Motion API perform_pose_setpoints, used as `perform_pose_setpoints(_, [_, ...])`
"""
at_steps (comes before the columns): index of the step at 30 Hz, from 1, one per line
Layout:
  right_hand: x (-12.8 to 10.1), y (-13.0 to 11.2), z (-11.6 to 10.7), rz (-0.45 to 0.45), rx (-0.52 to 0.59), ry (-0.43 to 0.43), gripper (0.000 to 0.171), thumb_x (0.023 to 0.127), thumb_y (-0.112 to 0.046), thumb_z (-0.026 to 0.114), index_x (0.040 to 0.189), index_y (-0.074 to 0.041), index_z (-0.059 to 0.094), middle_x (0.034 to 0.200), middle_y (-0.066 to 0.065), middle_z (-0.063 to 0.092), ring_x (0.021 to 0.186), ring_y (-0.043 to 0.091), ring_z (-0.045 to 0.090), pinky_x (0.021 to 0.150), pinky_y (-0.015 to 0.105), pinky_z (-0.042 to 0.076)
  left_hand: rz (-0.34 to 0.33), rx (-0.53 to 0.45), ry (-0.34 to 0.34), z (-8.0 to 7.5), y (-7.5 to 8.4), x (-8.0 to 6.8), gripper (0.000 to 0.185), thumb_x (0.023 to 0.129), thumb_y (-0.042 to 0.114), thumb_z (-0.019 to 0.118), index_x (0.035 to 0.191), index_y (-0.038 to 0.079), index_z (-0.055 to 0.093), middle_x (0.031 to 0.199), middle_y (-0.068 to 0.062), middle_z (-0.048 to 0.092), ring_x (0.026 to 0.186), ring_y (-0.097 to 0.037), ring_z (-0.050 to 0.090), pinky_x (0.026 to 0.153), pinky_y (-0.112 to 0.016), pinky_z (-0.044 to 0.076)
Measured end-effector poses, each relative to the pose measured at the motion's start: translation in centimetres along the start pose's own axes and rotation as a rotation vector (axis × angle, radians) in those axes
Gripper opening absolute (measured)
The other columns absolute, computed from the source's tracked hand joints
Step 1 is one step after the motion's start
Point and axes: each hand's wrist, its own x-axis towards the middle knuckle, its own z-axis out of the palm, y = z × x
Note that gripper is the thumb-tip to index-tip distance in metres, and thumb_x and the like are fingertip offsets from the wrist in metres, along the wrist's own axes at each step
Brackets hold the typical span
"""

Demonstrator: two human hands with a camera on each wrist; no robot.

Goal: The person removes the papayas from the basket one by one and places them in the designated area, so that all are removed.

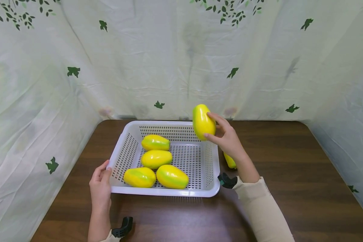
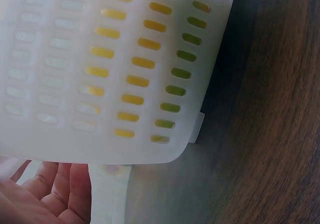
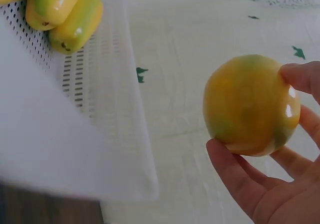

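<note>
**Clerk:** Item one, the right hand (image 1: 227,137). Condition?

**Checker:** It was curled round a yellow-green fruit (image 1: 203,121), thumb below and fingertips on the far side, and held it upright in the air above the far right corner of the white basket (image 1: 210,161). The right wrist view showed the same hold: the fruit's blunt end pinched between thumb and fingers, with open space beneath it.

**Clerk:** Item two, the left hand (image 1: 100,188).

**Checker:** It rested against the basket's near left corner, fingers fairly straight along the rim and closed on nothing.

**Clerk:** Basket contents?

**Checker:** Four like fruits lay on their sides in the left half: one (image 1: 155,142) at the back, one (image 1: 156,158) in the middle, two (image 1: 139,177) (image 1: 172,176) at the front. The right half showed bare mesh. A sixth fruit (image 1: 229,161) lay on the brown table (image 1: 290,174) just outside the right wall, partly hidden by the wrist.

**Clerk:** Handling note for the held item?

**Checker:** In my judgement it would go best lowered over the bare right half, turned onto its side before the fingers let go, so it settled without rolling into the others. The left hand steadying the corner should keep the light basket from sliding.
</note>
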Motion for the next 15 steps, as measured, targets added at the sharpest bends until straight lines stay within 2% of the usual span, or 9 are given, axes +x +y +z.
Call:
perform_pose_setpoints(6, [-1.0, 1.2, -1.4, 0.02, -0.049, 0.05, 0.06, 0.081, -0.002, 0.065, 0.135, -0.006, 0.039, 0.139, 0.012, 0.031, 0.103, 0.034, 0.044, 0.081, 0.046, 0.045, 0.0, 0.001, -0.002, 0.0, 0.0, 0.0, 0.043, 0.085, 0.049, 0.051, 0.125, 0.033, 0.051, 0.123, 0.003, 0.051, 0.105, -0.02, 0.048, 0.093, -0.043, 0.038])
perform_pose_setpoints(15, [-3.2, 2.9, -3.7, 0.072, -0.099, 0.115, 0.059, 0.082, 0.001, 0.061, 0.135, -0.002, 0.036, 0.138, 0.016, 0.031, 0.097, 0.034, 0.044, 0.079, 0.046, 0.043, -0.007, 0.031, 0.007, 0.1, 0.0, 0.0, 0.045, 0.085, 0.051, 0.05, 0.126, 0.034, 0.05, 0.124, 0.005, 0.05, 0.106, -0.02, 0.047, 0.093, -0.047, 0.037])
